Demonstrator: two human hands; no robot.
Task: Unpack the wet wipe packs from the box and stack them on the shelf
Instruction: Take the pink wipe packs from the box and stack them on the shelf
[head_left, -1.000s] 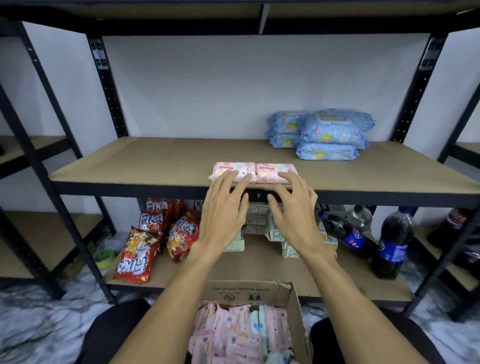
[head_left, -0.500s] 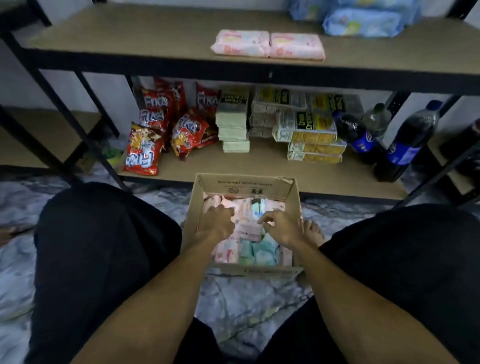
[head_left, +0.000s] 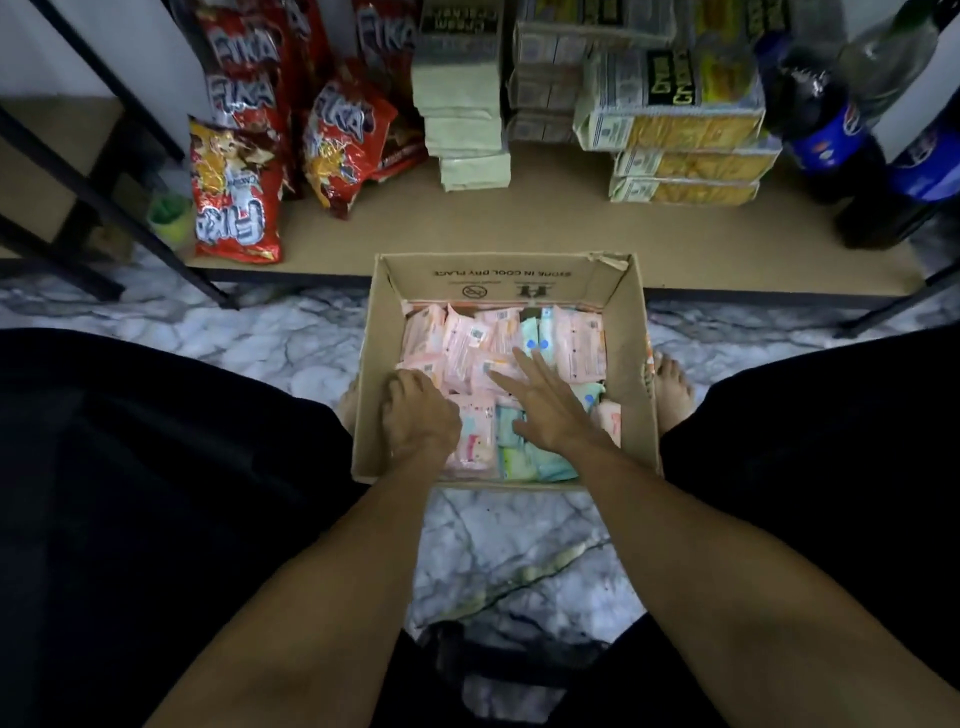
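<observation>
Wet wipe packs (head_left: 470, 338) right there in the box: soft, flat plastic pouches, mostly pale pink with small printed labels and barcodes. A few mint and pale-blue ones are wedged in among them, and the lot is crowded together, leaning on one another. The box (head_left: 498, 283) is plain brown cardboard, open at the top, with black print on its far inner wall and a ragged tear at the far right corner. It sits on the floor between the person's knees, its far wall up against the edge of the lower shelf board (head_left: 545, 228).

The left hand (head_left: 418, 418) is down at the near-left side, knuckles up, fingers curled into the pink packs. Whether that grip has closed round one, I can't tell. The right hand (head_left: 548, 405) is spread over the middle, fingers straight and fanned, grip wide open and holding nothing.

The floor (head_left: 493, 545) is glossy white marble pattern with grey veins. A bare foot (head_left: 672, 389) sits just beside the box's right wall, and black fabric (head_left: 156, 467) covers both knees. On the tan board are crinkly red foil snack bags (head_left: 236, 192) at the left, stacked cracker packs (head_left: 675, 124) in clear wrap in the middle, and dark cola bottles (head_left: 826, 130) with blue labels at the right.
</observation>
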